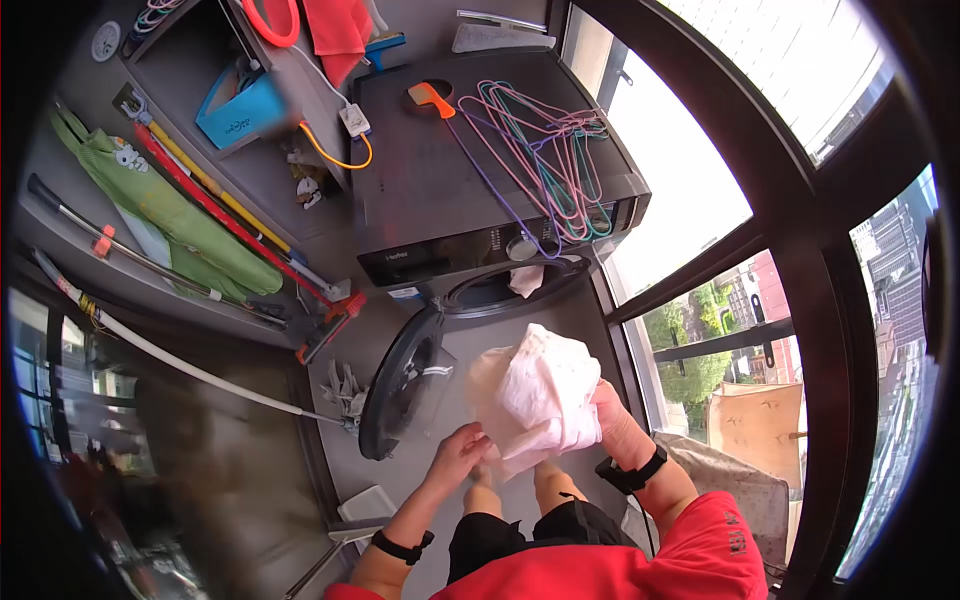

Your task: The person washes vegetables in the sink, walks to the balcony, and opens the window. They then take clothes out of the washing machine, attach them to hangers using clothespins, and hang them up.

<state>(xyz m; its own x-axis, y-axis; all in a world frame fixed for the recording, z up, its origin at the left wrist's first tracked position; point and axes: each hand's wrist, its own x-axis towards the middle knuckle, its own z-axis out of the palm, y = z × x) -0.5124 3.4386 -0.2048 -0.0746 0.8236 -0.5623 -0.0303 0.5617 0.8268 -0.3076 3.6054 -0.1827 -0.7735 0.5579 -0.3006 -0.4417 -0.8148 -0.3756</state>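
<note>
A bunched, pale pink-white cloth [545,392] hangs in front of my body. My right hand [608,408] grips it at its right side. My left hand [462,455] is at the cloth's lower left edge with fingers curled; whether they hold any fabric is unclear. Beyond the cloth is a dark front-loading washing machine [430,215], its round door [402,385] swung open to the left. A small piece of pale fabric [526,281] hangs at the drum opening.
Tangled hangers [540,150] and an orange-headed brush [432,99] lie on the machine. Mops and a green apron [170,205] line the left wall. A mop head [345,392] stands left of the door. Windows are at right, above a covered item [735,490].
</note>
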